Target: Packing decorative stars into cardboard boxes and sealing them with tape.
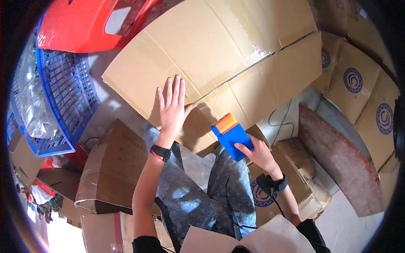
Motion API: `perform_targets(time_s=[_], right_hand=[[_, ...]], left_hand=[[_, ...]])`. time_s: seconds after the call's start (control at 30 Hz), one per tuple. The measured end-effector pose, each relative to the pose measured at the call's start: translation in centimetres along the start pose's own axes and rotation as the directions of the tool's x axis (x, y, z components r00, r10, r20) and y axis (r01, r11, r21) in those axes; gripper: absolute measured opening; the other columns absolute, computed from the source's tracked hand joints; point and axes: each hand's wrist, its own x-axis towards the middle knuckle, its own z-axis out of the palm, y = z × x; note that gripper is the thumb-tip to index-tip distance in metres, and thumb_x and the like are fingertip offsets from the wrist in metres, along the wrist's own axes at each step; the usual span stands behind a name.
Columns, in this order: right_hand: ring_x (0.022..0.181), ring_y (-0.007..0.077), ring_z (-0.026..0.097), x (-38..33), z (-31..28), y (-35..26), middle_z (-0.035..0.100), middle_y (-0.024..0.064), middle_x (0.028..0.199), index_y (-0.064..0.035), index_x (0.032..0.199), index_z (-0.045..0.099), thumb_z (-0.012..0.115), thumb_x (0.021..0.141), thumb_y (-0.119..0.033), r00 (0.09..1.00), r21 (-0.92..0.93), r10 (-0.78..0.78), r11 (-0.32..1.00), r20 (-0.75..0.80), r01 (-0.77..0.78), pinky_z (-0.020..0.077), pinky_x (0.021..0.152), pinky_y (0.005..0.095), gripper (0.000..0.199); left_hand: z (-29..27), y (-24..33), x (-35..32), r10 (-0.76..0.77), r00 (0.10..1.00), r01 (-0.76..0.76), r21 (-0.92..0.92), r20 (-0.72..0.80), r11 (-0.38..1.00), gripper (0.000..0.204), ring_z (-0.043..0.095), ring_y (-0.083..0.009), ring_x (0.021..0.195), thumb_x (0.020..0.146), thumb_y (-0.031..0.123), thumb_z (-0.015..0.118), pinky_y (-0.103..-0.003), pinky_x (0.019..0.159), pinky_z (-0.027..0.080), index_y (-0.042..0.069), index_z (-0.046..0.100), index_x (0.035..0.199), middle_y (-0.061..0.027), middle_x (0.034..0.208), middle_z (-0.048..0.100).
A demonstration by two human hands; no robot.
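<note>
- Blue-and-orange handheld tool (234, 142), just right of the frame's centre, gripped in my right hand (260, 154).
- Cardboard box (198, 46), upper centre; my left hand (172, 107) is open, palm down, over its lower left part.
- Blue plastic crate (55, 148), left.

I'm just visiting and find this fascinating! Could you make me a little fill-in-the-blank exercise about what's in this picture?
1. The person's ____ hand lies on the large cardboard box.
2. The right hand holds a tool with an orange end and a ____ body.
3. The openwork plastic crate is to the ____ of that box.
4. The smooth plastic piece at the top left is coloured ____.

Missing words: left; blue; left; red.
</note>
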Motion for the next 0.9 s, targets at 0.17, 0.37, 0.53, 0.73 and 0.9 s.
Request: perform_targets(time_s=[0.17,0.37,0.53,0.73,0.9], right_hand=[[0.071,0.0351,0.059,1.1,0.9,1.2,0.059,0.0199,0.073,-0.0027,0.096,0.055,0.055,0.075,-0.048,1.000,-0.005,0.002,1.000,-0.014,-0.002,0.0458,0.061,0.0406,0.050],[0.071,0.0350,0.059,2.0,1.4,2.1,0.059,0.0202,0.074,-0.0027,0.096,0.055,0.055,0.075,-0.048,1.000,0.007,0.021,1.000,0.009,-0.021,0.0456,0.062,0.0405,0.051],[0.071,0.0344,0.059,2.4,1.5,2.0,0.059,0.0199,0.074,-0.0025,0.095,0.055,0.055,0.075,-0.048,0.999,0.079,0.015,0.997,0.051,-0.019,0.0454,0.063,0.0402,0.050],[0.075,0.0337,0.059,3.8,1.8,1.6,0.060,0.0188,0.076,-0.0026,0.095,0.054,0.054,0.076,-0.047,0.999,-0.051,0.037,0.998,0.003,-0.037,0.0455,0.065,0.0400,0.048],[0.076,0.0341,0.058,4.5,2.4,1.5,0.060,0.0188,0.078,-0.0029,0.096,0.054,0.053,0.076,-0.047,0.997,-0.078,0.071,0.994,0.007,-0.071,0.0457,0.066,0.0405,0.048]], left_hand=[[0.4,0.4,0.2,-0.030,0.999,0.030,0.033,0.025,0.999,0.078,0.014,-0.0256,0.128,0.074,0.045,0.052,-0.048,0.102,0.011,0.003,0.020,0.131,-0.0092,0.138,0.017],[0.3,0.7,0.2,-0.065,0.997,0.064,0.046,0.034,0.997,0.077,0.013,-0.0249,0.128,0.074,0.043,0.051,-0.047,0.102,0.011,0.005,0.019,0.132,-0.0082,0.139,0.016],[0.6,0.5,0.3,-0.079,0.996,0.076,0.062,0.048,0.995,0.078,0.014,-0.0247,0.128,0.073,0.044,0.052,-0.045,0.102,0.012,0.007,0.019,0.133,-0.0073,0.139,0.016],[1.0,0.2,0.1,-0.026,1.000,0.027,0.043,-0.015,0.999,0.066,0.016,-0.0277,0.127,0.070,0.041,0.056,-0.048,0.100,0.014,0.020,0.033,0.128,-0.0101,0.138,0.018],[0.9,0.3,0.0,-0.002,0.999,0.000,-0.057,-0.039,0.998,0.045,0.017,-0.0312,0.127,0.071,0.034,0.058,-0.051,0.099,0.014,0.026,0.050,0.114,-0.0138,0.137,0.019]])
